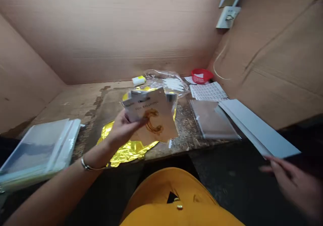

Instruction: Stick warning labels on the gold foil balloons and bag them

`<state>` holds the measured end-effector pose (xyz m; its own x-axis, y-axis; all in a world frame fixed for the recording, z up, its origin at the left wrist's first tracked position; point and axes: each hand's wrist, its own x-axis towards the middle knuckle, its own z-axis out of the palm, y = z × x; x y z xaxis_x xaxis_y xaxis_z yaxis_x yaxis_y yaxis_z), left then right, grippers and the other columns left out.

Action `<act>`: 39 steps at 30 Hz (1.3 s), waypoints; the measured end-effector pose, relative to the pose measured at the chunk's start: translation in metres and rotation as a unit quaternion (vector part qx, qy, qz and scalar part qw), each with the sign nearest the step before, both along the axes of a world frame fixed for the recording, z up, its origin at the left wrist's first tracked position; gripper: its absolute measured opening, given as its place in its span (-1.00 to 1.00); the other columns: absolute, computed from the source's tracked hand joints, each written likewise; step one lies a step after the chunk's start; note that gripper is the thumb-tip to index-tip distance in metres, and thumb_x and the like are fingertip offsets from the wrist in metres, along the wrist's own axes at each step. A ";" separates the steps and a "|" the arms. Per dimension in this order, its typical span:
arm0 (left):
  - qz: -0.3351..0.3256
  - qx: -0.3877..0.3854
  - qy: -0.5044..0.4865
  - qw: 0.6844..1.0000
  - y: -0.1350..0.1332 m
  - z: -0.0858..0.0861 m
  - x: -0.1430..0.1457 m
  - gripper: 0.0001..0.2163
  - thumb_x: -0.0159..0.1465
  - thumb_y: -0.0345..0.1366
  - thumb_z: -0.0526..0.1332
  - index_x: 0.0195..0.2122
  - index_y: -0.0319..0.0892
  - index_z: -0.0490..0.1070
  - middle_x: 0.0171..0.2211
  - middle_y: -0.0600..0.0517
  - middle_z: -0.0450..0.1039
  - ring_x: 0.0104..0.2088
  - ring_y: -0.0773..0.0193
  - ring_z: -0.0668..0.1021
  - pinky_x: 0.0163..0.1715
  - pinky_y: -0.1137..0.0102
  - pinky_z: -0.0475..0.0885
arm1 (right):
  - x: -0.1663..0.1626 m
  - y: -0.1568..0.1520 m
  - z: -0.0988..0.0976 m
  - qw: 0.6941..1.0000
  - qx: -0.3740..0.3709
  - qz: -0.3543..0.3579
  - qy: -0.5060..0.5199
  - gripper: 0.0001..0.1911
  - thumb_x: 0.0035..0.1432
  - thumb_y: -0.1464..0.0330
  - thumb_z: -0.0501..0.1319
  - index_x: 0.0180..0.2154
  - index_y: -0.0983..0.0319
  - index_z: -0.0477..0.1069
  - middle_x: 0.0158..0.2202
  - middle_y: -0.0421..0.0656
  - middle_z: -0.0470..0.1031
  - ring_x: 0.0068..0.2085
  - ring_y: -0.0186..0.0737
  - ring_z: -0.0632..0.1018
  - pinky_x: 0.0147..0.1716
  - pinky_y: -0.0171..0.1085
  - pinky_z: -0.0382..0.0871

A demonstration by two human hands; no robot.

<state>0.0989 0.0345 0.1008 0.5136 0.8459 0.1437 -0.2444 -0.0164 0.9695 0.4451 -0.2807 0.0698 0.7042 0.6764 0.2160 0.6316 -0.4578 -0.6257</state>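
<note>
My left hand (122, 130) is closed on a packaged foil balloon card (151, 116), white at the top with a gold letter printed on it, held above the wooden bench. Under it lies crumpled gold foil (126, 150) at the bench's front edge. My right hand (292, 182) hovers low at the right, off the bench, fingers loosely spread and holding nothing, just below a stack of white card sheets (259, 128). The right hand is blurred.
A stack of clear plastic sleeves (40, 148) lies at the left. A brown sleeve pile (212, 120), a printed label sheet (208, 91), a red basket (201, 75), a clear bag of white sticks (169, 83) and a small yellow-white item (138, 80) sit behind. Cardboard walls surround the bench.
</note>
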 end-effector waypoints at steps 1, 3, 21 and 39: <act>-0.025 0.012 -0.006 1.000 -0.017 -0.006 0.015 -0.60 -0.01 -0.25 0.47 -0.15 -0.22 0.48 -0.18 -0.08 0.61 -0.20 0.05 0.63 -0.17 0.24 0.59 | -0.016 0.011 0.009 0.999 -0.003 0.000 0.050 -0.65 0.08 -0.04 0.16 -0.15 -0.09 0.49 -0.21 0.07 0.60 -0.25 -0.03 0.61 -0.44 -0.12 0.41; -0.071 0.049 0.001 0.996 -0.046 -0.019 0.043 -0.66 0.11 -0.25 0.40 -0.09 -0.21 0.46 -0.11 -0.07 0.59 -0.15 0.08 0.61 -0.12 0.24 0.57 | -0.049 0.047 0.019 0.977 0.080 0.128 0.149 -0.29 0.01 -0.04 0.26 0.16 0.06 0.28 0.18 0.01 0.37 0.09 0.08 0.49 -0.10 -0.02 0.47; -0.056 0.232 0.054 0.970 -0.068 -0.088 0.067 -0.30 0.03 -0.21 0.44 0.18 -0.08 0.18 0.12 -0.17 0.32 0.10 0.03 0.42 0.07 0.19 0.37 | -0.073 0.149 -0.063 0.883 0.172 0.406 0.159 -0.62 0.18 0.23 0.23 0.04 0.13 0.34 0.09 -0.04 0.44 0.12 -0.10 0.46 0.13 -0.08 0.35; -0.121 0.209 0.112 0.964 -0.059 -0.076 0.073 -0.76 0.22 -0.18 0.28 -0.12 -0.14 0.43 -0.21 -0.07 0.53 -0.18 0.19 0.56 -0.12 0.34 0.45 | -0.073 0.147 -0.054 0.897 0.161 0.388 0.139 -0.76 0.14 0.32 0.26 -0.12 0.14 0.36 -0.19 -0.14 0.54 -0.19 -0.21 0.57 -0.18 -0.24 0.49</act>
